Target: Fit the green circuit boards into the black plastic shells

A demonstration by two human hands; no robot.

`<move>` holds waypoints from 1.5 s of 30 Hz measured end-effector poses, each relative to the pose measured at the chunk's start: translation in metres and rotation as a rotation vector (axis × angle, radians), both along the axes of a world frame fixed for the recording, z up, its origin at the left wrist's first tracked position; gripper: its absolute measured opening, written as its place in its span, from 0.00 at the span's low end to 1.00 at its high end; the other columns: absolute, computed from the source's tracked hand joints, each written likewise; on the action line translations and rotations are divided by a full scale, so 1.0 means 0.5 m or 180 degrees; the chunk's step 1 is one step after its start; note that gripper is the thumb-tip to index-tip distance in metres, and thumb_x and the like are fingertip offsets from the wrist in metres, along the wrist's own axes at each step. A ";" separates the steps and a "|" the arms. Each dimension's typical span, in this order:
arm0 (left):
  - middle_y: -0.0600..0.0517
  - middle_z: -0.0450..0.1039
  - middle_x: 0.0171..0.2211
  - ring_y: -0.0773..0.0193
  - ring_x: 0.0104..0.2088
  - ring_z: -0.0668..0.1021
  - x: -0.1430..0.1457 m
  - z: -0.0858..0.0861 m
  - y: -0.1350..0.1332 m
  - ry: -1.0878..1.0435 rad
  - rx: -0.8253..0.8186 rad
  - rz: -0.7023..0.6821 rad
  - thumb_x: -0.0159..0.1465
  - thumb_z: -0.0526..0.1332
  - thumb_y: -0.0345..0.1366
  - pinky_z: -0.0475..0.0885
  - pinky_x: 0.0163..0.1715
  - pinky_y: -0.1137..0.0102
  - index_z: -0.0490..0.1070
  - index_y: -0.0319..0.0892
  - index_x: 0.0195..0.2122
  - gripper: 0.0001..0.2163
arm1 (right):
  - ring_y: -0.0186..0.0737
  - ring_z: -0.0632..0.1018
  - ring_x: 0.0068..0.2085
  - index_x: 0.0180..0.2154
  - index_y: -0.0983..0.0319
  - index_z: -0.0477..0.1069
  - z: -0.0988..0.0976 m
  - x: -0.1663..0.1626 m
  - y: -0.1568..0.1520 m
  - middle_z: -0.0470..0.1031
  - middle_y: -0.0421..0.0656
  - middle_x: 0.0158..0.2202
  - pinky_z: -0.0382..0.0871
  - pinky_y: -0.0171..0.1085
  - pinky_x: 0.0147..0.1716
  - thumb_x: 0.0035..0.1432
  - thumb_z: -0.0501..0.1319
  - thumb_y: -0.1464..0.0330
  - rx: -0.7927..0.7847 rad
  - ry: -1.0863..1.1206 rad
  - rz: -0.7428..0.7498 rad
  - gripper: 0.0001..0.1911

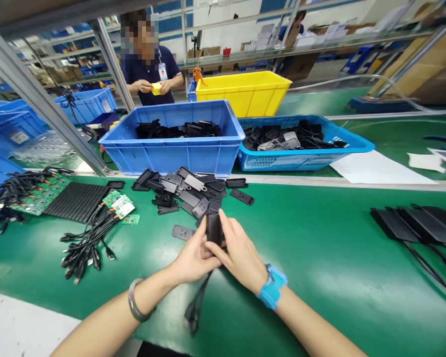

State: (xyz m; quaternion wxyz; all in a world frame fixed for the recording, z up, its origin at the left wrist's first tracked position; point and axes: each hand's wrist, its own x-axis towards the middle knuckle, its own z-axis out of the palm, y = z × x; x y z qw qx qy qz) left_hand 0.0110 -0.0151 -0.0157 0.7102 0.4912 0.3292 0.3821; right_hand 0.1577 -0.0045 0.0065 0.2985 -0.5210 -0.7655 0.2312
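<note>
Both my hands are closed around one black plastic casing (pixel 213 229), held upright over the middle of the green bench. My left hand (pixel 194 255) grips its left side, and my right hand (pixel 241 250) wraps its right side with the thumb across the front. A black cable (pixel 195 310) hangs down below my hands, its plug end blurred. Just beyond lies a heap of black plastic casing parts (pixel 189 191), several with grey plates. One loose cover (pixel 183 232) rests beside my left fingers. The inside of the held casing is hidden.
Behind the heap stand a blue bin (pixel 171 153) and a blue basket (pixel 282 159) of black parts, with a yellow bin (pixel 245 94) farther back. Left are green circuit boards (pixel 44 194) with cables (pixel 83 248). Finished-looking black casings (pixel 419 225) lie right. A co-worker (pixel 148 64) stands across.
</note>
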 end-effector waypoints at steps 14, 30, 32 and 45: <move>0.38 0.73 0.42 0.48 0.44 0.76 -0.306 0.154 0.054 0.5684 0.2025 0.1160 0.64 0.51 0.29 0.71 0.44 0.57 0.70 0.36 0.47 0.13 | 0.60 0.77 0.38 0.51 0.70 0.70 -0.025 0.188 0.087 0.74 0.64 0.44 0.70 0.51 0.32 0.60 0.54 0.70 0.1414 -0.2608 -0.1124 0.19; 0.55 0.68 0.28 0.64 0.28 0.72 -0.535 0.209 -0.009 0.2936 0.1864 0.4527 0.56 0.63 0.45 0.69 0.31 0.70 0.67 0.41 0.38 0.15 | 0.50 0.78 0.43 0.48 0.61 0.73 -0.019 0.078 0.047 0.77 0.51 0.44 0.73 0.51 0.44 0.63 0.51 0.68 0.1257 -0.1093 0.0103 0.17; 0.55 0.68 0.32 0.65 0.31 0.72 -0.521 0.238 -0.008 0.2504 0.2313 0.5207 0.57 0.64 0.43 0.70 0.34 0.69 0.67 0.42 0.42 0.15 | 0.50 0.78 0.44 0.48 0.60 0.73 -0.001 0.069 0.036 0.77 0.50 0.45 0.73 0.50 0.44 0.64 0.51 0.67 0.1041 -0.0770 0.0232 0.17; 0.52 0.73 0.30 0.66 0.26 0.74 -0.276 0.287 0.016 0.2611 0.2211 0.2765 0.59 0.64 0.39 0.70 0.24 0.73 0.71 0.41 0.41 0.11 | 0.44 0.79 0.41 0.48 0.58 0.74 0.056 0.027 -0.008 0.78 0.47 0.42 0.74 0.45 0.43 0.62 0.57 0.60 -0.1054 0.1307 0.1076 0.16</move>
